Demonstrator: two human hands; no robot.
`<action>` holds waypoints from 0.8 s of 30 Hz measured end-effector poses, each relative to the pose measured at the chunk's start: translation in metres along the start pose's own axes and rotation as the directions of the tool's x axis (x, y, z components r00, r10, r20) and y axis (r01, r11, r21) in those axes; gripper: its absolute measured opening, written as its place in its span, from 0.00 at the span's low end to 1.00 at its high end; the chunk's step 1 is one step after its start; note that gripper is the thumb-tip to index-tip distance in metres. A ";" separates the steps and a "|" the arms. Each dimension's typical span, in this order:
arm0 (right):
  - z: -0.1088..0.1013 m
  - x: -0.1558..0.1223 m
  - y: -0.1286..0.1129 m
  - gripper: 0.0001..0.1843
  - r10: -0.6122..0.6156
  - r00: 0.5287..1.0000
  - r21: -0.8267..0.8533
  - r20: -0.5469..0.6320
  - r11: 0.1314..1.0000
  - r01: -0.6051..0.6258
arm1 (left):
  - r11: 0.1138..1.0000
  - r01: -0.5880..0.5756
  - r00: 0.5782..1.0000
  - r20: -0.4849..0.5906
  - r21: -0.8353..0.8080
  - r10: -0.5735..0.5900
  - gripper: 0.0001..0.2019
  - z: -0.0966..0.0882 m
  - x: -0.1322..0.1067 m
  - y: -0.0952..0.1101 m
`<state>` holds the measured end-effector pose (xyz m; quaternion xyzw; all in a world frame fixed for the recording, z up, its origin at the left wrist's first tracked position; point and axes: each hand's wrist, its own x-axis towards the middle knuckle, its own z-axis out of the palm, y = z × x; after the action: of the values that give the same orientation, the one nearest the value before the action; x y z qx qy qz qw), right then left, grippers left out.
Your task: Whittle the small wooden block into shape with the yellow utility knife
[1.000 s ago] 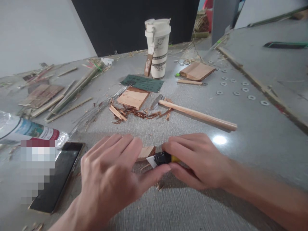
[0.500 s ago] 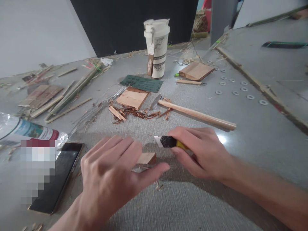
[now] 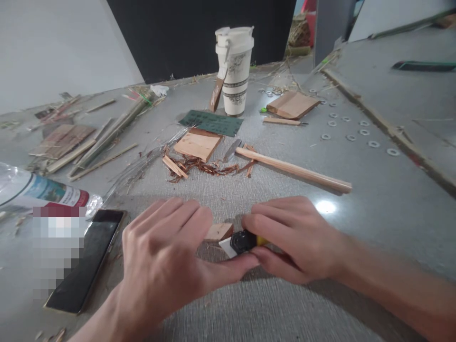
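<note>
My left hand [image 3: 167, 251] is closed over a small block of wood [image 3: 221, 232], whose right end sticks out past the fingers; the rest is hidden under the hand. In my right hand [image 3: 290, 237] is a utility knife [image 3: 244, 241] with a black head and yellow body. Its blade lies at the near side of the wood's exposed end, and my left thumb reaches along below the blade to the knife head. Whether the blade touches the wood I cannot tell. Beyond the hands lie a wooden-handled tool with a flat metal blade [image 3: 294, 167] and a square wood piece [image 3: 198, 144] among brown shavings.
A white lidded cup [image 3: 235, 71] stands at the back, behind a green sheet [image 3: 212, 123]. To the left are a phone [image 3: 87, 261], a plastic bottle [image 3: 53, 190] and wood strips. Several washers [image 3: 364, 132] and another wood block [image 3: 292, 104] lie at the right.
My right hand has brought the knife down and left, from above the wood's end to its near side, against my left thumb. The cup's hanging tag has swung left.
</note>
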<state>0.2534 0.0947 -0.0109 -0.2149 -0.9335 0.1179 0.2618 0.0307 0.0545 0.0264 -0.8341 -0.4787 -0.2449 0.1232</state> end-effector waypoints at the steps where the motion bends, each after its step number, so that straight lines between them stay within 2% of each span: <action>1: 0.000 0.000 0.000 0.13 0.000 1.000 0.002 0.002 1.000 0.000 | 1.000 -0.004 1.000 0.001 -0.001 0.004 0.27 0.000 0.000 0.000; 9: -0.002 0.001 0.000 0.12 -0.007 1.000 -0.031 -0.004 1.000 0.006 | 0.999 -0.047 0.999 -0.001 0.009 0.047 0.25 0.001 -0.001 -0.003; 24: -0.003 -0.001 0.000 0.11 -0.014 0.999 -0.080 -0.035 0.997 0.011 | 0.999 -0.049 0.999 -0.001 0.021 0.049 0.24 0.000 -0.003 -0.003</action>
<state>0.2558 0.0949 -0.0087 -0.2214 -0.9340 0.0749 0.2702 0.0267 0.0543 0.0247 -0.8440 -0.4605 -0.2376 0.1383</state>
